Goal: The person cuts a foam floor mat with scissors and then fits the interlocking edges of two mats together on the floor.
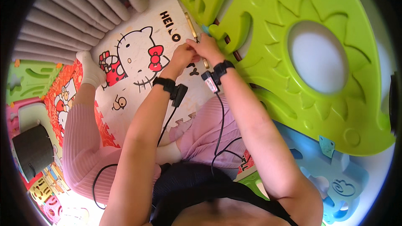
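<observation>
My left hand and my right hand meet over the printed foam floor mat, beside a green plastic play fence panel. A narrow gold-coloured metal piece runs beneath my right hand, and another gold-coloured end shows below the hands. Whether these are one object is hidden by my hands. The fingers of both hands are bent and close together; what they grip, if anything, cannot be made out. Black straps with small cabled devices sit around both wrists.
A pleated grey curtain hangs at the upper left. Light blue plastic panels stand at the lower right. At the far left is a dark box-like object. My legs are folded on the mat, and black cables hang across my lap.
</observation>
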{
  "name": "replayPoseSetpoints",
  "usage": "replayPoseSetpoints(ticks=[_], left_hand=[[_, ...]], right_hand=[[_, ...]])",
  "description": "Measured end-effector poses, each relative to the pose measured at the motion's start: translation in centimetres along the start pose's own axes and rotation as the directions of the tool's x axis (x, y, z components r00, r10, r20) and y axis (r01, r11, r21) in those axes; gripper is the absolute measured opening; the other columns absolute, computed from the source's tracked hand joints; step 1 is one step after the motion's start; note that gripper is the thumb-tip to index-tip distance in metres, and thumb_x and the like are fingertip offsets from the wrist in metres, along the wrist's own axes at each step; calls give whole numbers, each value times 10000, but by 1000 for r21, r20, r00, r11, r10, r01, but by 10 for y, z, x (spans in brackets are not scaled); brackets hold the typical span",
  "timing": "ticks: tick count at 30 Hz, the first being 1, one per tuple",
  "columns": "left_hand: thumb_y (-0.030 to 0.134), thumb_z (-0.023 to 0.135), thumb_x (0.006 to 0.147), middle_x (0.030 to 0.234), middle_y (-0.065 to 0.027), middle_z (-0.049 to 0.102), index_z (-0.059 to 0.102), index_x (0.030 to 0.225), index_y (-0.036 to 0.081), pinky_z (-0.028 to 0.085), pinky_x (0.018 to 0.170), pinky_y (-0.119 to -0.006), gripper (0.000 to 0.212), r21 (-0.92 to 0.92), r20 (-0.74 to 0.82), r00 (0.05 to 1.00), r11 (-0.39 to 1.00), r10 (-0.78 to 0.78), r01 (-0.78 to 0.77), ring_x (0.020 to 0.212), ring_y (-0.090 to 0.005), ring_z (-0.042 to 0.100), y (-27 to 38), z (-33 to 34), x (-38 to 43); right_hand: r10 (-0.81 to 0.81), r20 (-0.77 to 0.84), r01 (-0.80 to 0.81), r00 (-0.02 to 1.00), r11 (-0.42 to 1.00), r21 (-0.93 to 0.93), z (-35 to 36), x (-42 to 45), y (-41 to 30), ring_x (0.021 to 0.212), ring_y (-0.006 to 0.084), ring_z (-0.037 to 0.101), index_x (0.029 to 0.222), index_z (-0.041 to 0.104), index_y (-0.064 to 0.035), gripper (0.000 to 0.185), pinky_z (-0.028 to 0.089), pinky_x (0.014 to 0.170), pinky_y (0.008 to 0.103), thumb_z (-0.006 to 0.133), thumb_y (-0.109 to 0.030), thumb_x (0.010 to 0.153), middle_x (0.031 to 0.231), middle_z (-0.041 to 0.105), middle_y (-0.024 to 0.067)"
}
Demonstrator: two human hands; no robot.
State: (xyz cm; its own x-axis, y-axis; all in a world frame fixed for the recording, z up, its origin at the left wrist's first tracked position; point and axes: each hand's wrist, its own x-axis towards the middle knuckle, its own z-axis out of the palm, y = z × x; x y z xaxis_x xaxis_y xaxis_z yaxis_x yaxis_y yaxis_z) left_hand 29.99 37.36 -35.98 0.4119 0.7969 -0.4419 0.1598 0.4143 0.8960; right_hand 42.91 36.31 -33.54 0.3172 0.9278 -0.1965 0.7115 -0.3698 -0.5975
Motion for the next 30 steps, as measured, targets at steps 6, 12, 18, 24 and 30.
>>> replayPoseSetpoints(ticks=[6, 12, 18, 24, 30], left_hand=[[246, 573, 906, 1416, -148, 428, 472, 1352, 87, 318, 1068, -461, 484, 896, -130, 754, 402, 644, -189, 1271, -300, 430, -49, -64, -84], [365, 544, 906, 1512, -48, 327, 423, 1408, 165, 199, 1134, -497, 553, 965, -60, 795, 238, 604, -108, 1389, -246, 297, -68, -80, -108], [358, 539, 915, 1513, -43, 328, 415, 1417, 177, 199, 1134, -486, 548, 951, -88, 788, 288, 609, -116, 1386, -244, 301, -75, -89, -109], [356, 544, 908, 1516, -33, 324, 422, 1412, 184, 194, 1138, -480, 547, 946, -90, 789, 301, 608, -125, 1389, -228, 298, -75, -89, -108], [365, 538, 909, 1518, -30, 322, 426, 1409, 186, 192, 1139, -478, 543, 949, -100, 794, 296, 600, -104, 1391, -224, 297, -77, -90, -109]], right_hand=[[-46, 191, 87, 980, 973, -215, 5, 22, -12, 886, 395, 650, 950, 638, 51, 257, 525, 787, 439, 618, -154, 796, 922, 659, 261], [-96, 64, 98, 993, 995, -31, -5, 12, 27, 588, 299, 640, 986, 524, 53, 267, 517, 607, 416, 570, -184, 873, 706, 640, 171], [-8, 178, 3, 984, 1000, 29, -14, -5, 1, 517, 212, 620, 982, 483, 50, 165, 491, 438, 348, 500, -108, 937, 645, 622, 137], [-78, 41, 88, 996, 919, -383, 1, 22, 25, 770, 398, 661, 971, 574, 58, 193, 536, 726, 463, 527, -96, 866, 863, 653, 262], [-25, 73, 53, 997, 909, -412, 4, 22, 12, 681, 313, 665, 947, 562, 77, 168, 532, 610, 409, 536, -67, 864, 769, 657, 206]])
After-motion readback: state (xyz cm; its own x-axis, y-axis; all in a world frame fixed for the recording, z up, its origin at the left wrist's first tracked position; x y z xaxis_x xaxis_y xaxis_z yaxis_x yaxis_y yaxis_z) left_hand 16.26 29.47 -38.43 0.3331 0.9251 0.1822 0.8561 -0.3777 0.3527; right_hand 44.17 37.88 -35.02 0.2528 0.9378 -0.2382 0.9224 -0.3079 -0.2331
